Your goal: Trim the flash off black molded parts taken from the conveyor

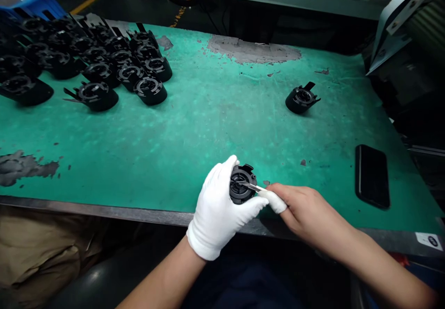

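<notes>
My left hand (220, 204), in a white glove, grips a round black plastic part (239, 195) by its sides just above the front edge of the table. The part's ringed face is turned up towards me. My right hand (301, 204) is bare except for a white covering on the thumb, and its fingers are closed on a slim metal blade (252, 187). The blade's tip touches or lies just over the middle of the part. Its handle is hidden in my hand, so the exact kind of tool cannot be made out.
Several black plastic housings (151, 91) stand grouped at the back left of the green table (208, 123). One more housing (301, 99) stands apart at the right. A black phone (372, 175) lies near the right edge. Behind the group is a blue bin (43, 3).
</notes>
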The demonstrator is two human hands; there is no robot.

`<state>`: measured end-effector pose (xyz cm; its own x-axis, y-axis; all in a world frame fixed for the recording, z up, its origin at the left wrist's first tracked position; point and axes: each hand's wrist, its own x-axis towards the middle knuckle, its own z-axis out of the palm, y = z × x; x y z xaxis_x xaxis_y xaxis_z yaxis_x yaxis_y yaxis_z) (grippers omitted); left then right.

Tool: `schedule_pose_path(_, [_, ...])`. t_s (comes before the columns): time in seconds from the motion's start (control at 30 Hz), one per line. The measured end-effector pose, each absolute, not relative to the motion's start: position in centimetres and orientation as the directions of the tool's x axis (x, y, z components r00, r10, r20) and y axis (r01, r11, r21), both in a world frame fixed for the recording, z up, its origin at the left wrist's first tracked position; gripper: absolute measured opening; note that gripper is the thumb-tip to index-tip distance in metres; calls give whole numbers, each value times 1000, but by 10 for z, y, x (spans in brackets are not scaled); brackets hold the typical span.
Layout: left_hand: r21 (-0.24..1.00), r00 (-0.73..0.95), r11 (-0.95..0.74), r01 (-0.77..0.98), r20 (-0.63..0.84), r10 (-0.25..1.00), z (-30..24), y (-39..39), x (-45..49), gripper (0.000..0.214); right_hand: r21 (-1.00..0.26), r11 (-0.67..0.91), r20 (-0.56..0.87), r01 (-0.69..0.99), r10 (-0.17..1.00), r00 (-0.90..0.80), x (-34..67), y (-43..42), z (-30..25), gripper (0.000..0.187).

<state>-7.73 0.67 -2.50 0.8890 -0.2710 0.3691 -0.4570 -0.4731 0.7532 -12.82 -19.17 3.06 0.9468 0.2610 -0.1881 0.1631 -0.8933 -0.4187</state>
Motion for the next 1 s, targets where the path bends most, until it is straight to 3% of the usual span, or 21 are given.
schedule_pose_path(0.13, [753, 893, -479, -450, 367, -262, -23, 5, -77, 92, -390, -913, -249, 120, 231, 941, -129, -185, 30, 22])
schedule_pose_path(0.4, [793, 909, -456, -404, 294, -295, -16, 7, -76, 94, -394, -898, -304, 195, 328, 895, -123, -185, 35, 20])
schedule_pose_path(0.57, [801, 905, -443, -403, 279, -320, -17, 9, -75, 93, -430, -880, -235, 202, 325, 916, -123, -192, 40, 22])
schedule_pose_path(0.67, [807, 897, -422, -413, 281, -341, -20, 10, -75, 95, -355, -911, -222, 211, 301, 927, -120, -195, 45, 23])
schedule_pose_path(1.0, [796, 895, -434, -421, 287, -341, -20, 10, -74, 96, -134, -943, -393, 306, 334, 857, -107, -192, 66, 16])
